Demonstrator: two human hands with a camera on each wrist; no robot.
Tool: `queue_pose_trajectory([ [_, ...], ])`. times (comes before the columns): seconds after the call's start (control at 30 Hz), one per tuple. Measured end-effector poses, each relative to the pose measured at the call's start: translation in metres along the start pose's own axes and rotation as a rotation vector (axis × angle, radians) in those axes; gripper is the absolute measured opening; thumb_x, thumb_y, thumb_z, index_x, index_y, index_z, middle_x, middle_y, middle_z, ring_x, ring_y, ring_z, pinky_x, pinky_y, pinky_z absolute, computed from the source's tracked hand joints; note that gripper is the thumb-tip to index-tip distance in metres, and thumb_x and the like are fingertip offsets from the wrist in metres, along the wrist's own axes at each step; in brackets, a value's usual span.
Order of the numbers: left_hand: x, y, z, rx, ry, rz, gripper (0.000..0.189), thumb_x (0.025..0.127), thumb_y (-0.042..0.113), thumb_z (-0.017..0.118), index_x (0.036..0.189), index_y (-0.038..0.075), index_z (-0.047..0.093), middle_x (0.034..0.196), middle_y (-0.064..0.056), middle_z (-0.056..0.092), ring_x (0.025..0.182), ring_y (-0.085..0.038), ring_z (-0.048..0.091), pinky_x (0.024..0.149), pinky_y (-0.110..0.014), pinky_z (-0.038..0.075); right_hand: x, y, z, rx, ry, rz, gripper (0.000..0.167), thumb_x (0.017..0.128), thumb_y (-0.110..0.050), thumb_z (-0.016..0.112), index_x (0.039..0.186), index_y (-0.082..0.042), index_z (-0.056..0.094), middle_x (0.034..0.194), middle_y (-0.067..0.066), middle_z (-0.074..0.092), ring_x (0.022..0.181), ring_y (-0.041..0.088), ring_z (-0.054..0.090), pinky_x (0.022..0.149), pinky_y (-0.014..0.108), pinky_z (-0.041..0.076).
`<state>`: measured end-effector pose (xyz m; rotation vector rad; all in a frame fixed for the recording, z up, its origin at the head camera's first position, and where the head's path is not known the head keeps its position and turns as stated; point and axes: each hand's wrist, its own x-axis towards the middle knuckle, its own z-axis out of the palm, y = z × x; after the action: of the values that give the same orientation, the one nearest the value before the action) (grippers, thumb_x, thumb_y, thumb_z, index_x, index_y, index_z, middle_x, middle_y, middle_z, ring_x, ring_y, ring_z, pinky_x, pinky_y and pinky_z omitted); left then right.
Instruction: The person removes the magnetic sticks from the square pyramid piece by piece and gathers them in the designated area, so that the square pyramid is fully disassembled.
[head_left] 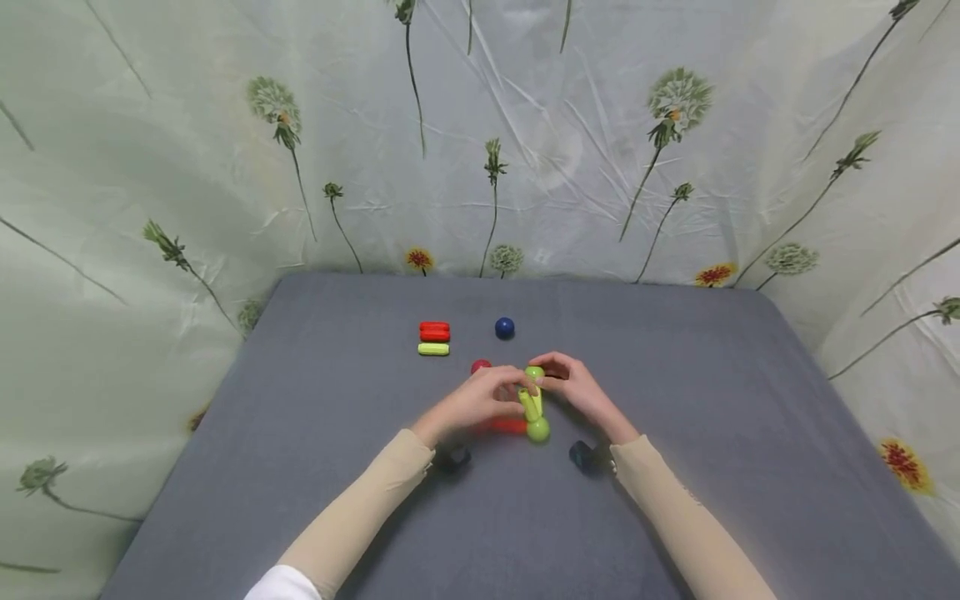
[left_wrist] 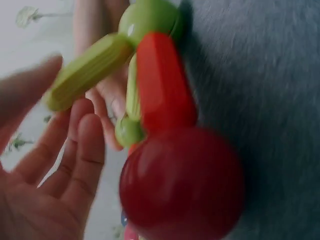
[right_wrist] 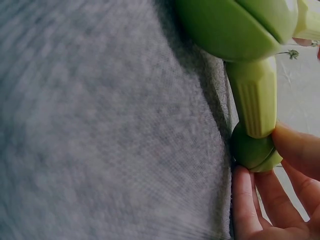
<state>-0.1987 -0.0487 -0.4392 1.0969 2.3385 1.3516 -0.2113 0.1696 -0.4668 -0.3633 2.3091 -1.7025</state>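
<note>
My left hand (head_left: 487,396) pinches the free end of a yellow-green ribbed stick (left_wrist: 87,72) between thumb and fingers. That stick angles up from the nearer green ball (head_left: 537,430). A second yellow-green stick (right_wrist: 255,97) runs along the table from this ball to the farther green ball (right_wrist: 252,147), which my right hand (head_left: 573,387) holds with thumb and fingertips. A red stick (left_wrist: 165,82) joins the nearer green ball to a dark red ball (left_wrist: 182,185), hidden behind my left hand in the head view. Another red ball (head_left: 481,366) shows just beyond the left hand.
Two red sticks (head_left: 434,332) and a yellow-green stick (head_left: 433,349) lie side by side at the back left of the grey table (head_left: 315,467). A dark blue ball (head_left: 505,327) sits to their right. A flowered curtain (head_left: 450,200) hangs behind the table.
</note>
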Motion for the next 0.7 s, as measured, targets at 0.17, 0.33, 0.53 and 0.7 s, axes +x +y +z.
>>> queue_pose_trajectory([
  [0.17, 0.002, -0.002, 0.007, 0.075, 0.106, -0.011, 0.015, 0.081, -0.002, 0.072, 0.091, 0.007, 0.066, 0.085, 0.005, 0.06, 0.076, -0.01, 0.056, 0.071, -0.024, 0.049, 0.0, 0.0, 0.001, 0.017, -0.001, -0.007, 0.031, 0.093, -0.005, 0.06, 0.123, 0.004, 0.057, 0.12, 0.019, 0.059, 0.109, 0.03, 0.056, 0.088, 0.036, 0.046],
  [0.33, -0.006, -0.005, -0.001, 0.016, 0.221, -0.107, 0.016, 0.08, -0.001, 0.074, 0.089, 0.009, 0.065, 0.085, 0.002, 0.062, 0.075, -0.011, 0.059, 0.069, -0.026, 0.051, 0.0, -0.001, 0.002, 0.014, 0.003, -0.004, 0.03, 0.093, -0.005, 0.061, 0.122, 0.003, 0.058, 0.12, 0.018, 0.059, 0.109, 0.03, 0.056, 0.09, 0.037, 0.045],
  [0.53, -0.025, -0.021, -0.036, -0.096, 0.467, -0.274, 0.015, 0.081, -0.002, 0.071, 0.092, 0.004, 0.063, 0.094, -0.008, 0.063, 0.078, -0.021, 0.064, 0.069, -0.029, 0.05, 0.0, -0.002, 0.002, -0.014, 0.011, 0.002, 0.029, 0.091, -0.003, 0.062, 0.12, 0.002, 0.059, 0.117, 0.016, 0.06, 0.105, 0.026, 0.057, 0.089, 0.036, 0.046],
  [0.7, -0.044, -0.043, -0.061, 0.018, 0.639, -0.452, 0.017, 0.078, -0.002, 0.074, 0.09, 0.001, 0.062, 0.091, -0.013, 0.065, 0.078, -0.025, 0.063, 0.064, -0.028, 0.048, 0.001, 0.0, 0.001, -0.005, 0.004, 0.011, 0.029, 0.092, -0.004, 0.062, 0.12, 0.001, 0.059, 0.118, 0.017, 0.059, 0.106, 0.027, 0.056, 0.089, 0.036, 0.045],
])
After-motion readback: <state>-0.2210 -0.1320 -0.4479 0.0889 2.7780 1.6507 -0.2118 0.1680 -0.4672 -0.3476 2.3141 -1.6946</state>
